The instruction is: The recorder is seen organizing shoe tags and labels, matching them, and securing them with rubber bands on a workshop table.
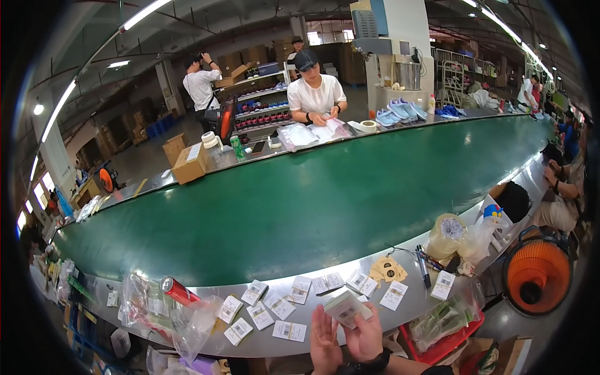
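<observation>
My right hand [365, 336] grips a stack of white printed labels [345, 307], thumb on its face, above the near metal ledge. My left hand [324, 337] is upright at the stack's left edge, fingers stretched out and flat; whether it presses on the stack I cannot tell. Several banded bundles of white labels [289, 331] lie spread over the ledge in front of and left of my hands. To their right are another label bundle [392, 295] and a fan of tan cards [388, 270].
A green conveyor belt [275, 212] runs across beyond the ledge. Left stand a red can [177, 290] and clear plastic bags [199, 325]. Right are a marker pen [423, 265], tape rolls [446, 235], a red basket [431, 357] and an orange fan [536, 275]. A co-worker [315, 94] sits opposite.
</observation>
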Demonstrator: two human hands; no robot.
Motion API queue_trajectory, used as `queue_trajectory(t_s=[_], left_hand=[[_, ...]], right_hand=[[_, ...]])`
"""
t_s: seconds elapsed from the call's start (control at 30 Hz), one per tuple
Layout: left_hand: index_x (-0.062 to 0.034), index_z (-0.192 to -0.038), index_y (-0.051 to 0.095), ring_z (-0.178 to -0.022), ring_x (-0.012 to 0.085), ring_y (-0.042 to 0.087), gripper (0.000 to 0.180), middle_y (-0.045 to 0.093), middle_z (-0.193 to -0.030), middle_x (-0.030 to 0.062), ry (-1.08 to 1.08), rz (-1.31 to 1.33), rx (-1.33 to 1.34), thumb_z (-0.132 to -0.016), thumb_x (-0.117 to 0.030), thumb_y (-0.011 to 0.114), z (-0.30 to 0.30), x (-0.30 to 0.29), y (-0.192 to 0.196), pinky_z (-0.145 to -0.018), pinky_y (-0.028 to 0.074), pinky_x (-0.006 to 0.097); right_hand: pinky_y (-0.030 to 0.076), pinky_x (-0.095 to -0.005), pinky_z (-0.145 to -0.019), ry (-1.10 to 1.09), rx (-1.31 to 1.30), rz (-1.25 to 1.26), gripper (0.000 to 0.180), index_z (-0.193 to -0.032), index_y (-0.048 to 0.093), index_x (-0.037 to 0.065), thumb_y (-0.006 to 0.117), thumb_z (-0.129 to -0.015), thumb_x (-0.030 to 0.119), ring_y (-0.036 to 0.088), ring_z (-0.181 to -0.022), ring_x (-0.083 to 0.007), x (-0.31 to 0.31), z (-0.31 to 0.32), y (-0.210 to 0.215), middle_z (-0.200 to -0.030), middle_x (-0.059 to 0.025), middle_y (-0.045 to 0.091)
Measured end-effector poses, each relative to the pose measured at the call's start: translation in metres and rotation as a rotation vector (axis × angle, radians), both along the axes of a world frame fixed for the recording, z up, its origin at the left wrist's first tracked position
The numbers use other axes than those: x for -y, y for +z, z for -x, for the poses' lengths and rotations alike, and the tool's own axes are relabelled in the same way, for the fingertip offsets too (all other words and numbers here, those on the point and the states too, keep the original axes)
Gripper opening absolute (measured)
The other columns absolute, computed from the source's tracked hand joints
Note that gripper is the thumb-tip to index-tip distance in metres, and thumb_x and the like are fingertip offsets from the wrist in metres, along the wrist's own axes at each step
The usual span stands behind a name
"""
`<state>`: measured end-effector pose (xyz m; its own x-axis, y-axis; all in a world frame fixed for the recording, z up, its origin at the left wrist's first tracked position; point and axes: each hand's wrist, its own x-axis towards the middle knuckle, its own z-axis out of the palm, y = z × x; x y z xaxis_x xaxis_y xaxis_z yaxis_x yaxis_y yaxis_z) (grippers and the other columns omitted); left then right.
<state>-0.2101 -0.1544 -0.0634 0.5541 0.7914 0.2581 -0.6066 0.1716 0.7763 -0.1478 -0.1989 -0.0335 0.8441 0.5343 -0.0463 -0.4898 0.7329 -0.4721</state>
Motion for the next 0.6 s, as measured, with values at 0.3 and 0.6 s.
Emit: queue_trajectory(t_s=[0.3, 0.6], left_hand=[[0.0020, -0.120, 0.049, -0.102, 0.0196, 0.054, 0.047, 0.055, -0.114, 0.0134, -0.473, 0.063, -0.333, -0.083, -0.024, 0.061, 0.041, -0.041, 0.018, -0.088, 0.042, 0.033], [0.0013, -0.106, 0.057, -0.084, 0.0117, 0.056, 0.026, 0.062, -0.097, 0.0070, -0.454, -0.186, -0.689, -0.082, -0.009, 0.059, 0.048, -0.051, 0.000, -0.071, 0.046, 0.023]], right_hand=[[0.042, -0.0337, -0.082, 0.439, 1.417, 0.564, 0.026, -0.101, 0.047, 0.003, 0.055, -0.076, 0.004, 0.053, -0.093, -0.0277, 0.034, -0.032, -0.007, -0.098, -0.0131, 0.052], [0.043, -0.0340, -0.082, 0.604, 1.354, 0.806, 0.026, -0.105, 0.046, 0.004, 0.054, -0.081, 0.010, 0.054, -0.094, -0.0265, 0.041, -0.022, -0.020, -0.101, -0.0126, 0.053]])
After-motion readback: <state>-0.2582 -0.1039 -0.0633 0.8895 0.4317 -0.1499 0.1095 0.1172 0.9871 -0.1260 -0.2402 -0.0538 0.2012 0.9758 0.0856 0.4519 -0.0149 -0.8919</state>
